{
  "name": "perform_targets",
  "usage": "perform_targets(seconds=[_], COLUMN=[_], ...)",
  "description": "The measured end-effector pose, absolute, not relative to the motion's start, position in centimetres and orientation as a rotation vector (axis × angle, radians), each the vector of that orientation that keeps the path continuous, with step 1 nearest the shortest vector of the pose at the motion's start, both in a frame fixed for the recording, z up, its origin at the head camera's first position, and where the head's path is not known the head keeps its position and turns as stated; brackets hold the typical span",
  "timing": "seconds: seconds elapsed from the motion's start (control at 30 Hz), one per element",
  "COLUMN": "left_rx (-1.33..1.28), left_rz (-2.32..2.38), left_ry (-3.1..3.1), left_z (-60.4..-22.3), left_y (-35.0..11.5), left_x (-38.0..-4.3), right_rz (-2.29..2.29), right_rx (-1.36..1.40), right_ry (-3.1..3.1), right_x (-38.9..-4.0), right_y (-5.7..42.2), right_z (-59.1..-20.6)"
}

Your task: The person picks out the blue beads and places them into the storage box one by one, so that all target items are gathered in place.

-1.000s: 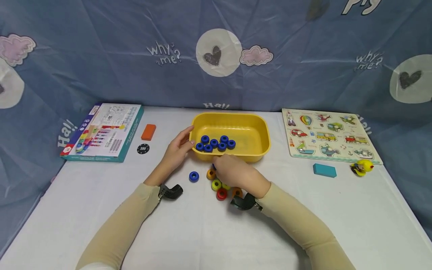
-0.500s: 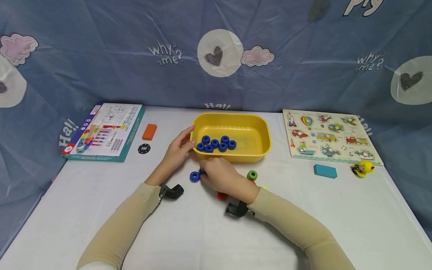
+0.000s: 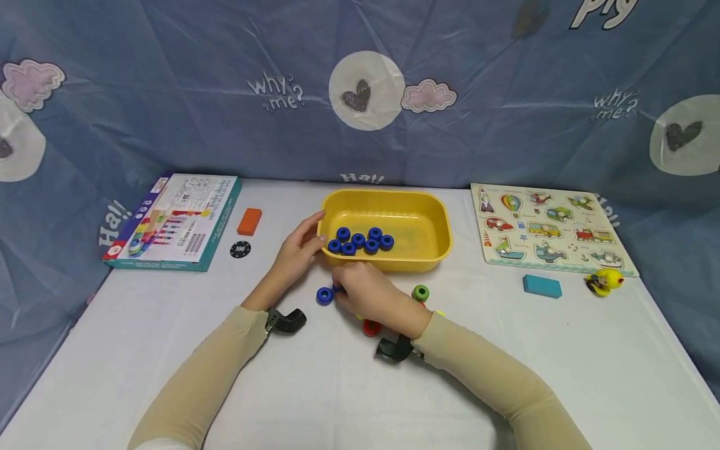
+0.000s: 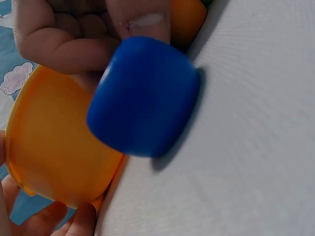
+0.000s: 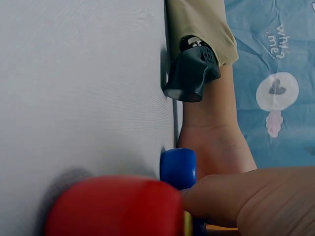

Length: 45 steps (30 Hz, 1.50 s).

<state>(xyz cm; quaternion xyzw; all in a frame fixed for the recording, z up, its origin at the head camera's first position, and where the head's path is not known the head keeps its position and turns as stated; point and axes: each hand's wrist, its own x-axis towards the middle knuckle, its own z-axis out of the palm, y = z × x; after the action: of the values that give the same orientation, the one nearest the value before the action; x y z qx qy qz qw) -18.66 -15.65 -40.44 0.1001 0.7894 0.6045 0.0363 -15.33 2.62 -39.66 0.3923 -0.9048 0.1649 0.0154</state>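
My left hand (image 3: 297, 251) grips the left end of the yellow tub (image 3: 417, 257), its thumb at the rim. Several blue beads (image 3: 372, 251) lie in the tub's left half. In front of the tub, my right hand (image 3: 368, 294) pinches a blue bead (image 3: 337, 288), mostly covered by the fingers. Just left of it another blue bead (image 3: 319, 300) sits on the cloth. The left wrist view shows a blue bead (image 4: 142, 98) large, with the right thumb right behind it. A red bead (image 5: 115, 206) fills the bottom of the right wrist view.
Around the right wrist lie a red bead (image 3: 371, 331), a green bead (image 3: 420, 299) and partly hidden yellow ones. A boxed toy (image 3: 174, 222), an orange block (image 3: 249, 221) and a black chip (image 3: 240, 249) lie left; a puzzle board (image 3: 529, 215), blue block (image 3: 542, 286) and yellow duck (image 3: 604, 281) right.
My right hand has moved left with a blue bead, stopping beside the loose blue one. The green bead has come into sight; orange beads are now covered. My left hand stays on the tub.
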Motion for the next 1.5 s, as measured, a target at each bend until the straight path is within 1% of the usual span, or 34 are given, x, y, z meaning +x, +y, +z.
perform_targets(seconds=[0.13, 0.3, 0.4, 0.5, 0.63, 0.77, 0.93, 1.17, 1.4, 1.5], left_rx=[0.312, 0.324, 0.323, 0.305, 0.284, 0.272, 0.285, 0.274, 0.276, 0.283], left_rz=[1.85, 1.83, 1.817, 1.816, 1.827, 1.84, 1.845, 1.829, 1.835, 1.838], left_ry=[2.433, 2.456, 2.478, 2.48, 2.452, 2.425, 2.436, 2.45, 2.472, 2.487], left_z=[-40.4, -40.4, -40.3, -40.3, -40.4, -40.6, -40.6, -40.5, -43.3, -43.7], left_y=[-15.6, -15.6, -15.6, -15.6, -15.7, -15.7, -15.6, -15.4, -16.1, -16.2], left_x=[-18.6, -18.6, -18.7, -18.8, -18.8, -18.7, -18.8, -18.8, -20.2, -20.4], right_rz=[0.557, 0.768, 0.858, 0.912, 0.918, 0.893, 0.818, 0.677, 0.732, 0.764], right_rx=[1.253, 1.27, 1.16, 0.978, 0.768, 0.679, 0.65, 0.648, 0.666, 0.68], right_ry=[-2.807, -2.722, -2.711, -2.739, -2.789, -2.83, -2.891, -3.046, -3.099, -3.103], right_x=[-15.4, -15.8, -16.8, -18.4, -20.8, -22.4, -23.6, -24.0, -24.2, -24.3], right_y=[3.0, 4.4, 6.0, 7.8, 10.0, 11.4, 12.0, 12.0, 11.9, 11.9], right_z=[-38.8, -35.9, -34.3, -33.7, -34.2, -35.4, -36.8, -38.2, -38.5, -38.5])
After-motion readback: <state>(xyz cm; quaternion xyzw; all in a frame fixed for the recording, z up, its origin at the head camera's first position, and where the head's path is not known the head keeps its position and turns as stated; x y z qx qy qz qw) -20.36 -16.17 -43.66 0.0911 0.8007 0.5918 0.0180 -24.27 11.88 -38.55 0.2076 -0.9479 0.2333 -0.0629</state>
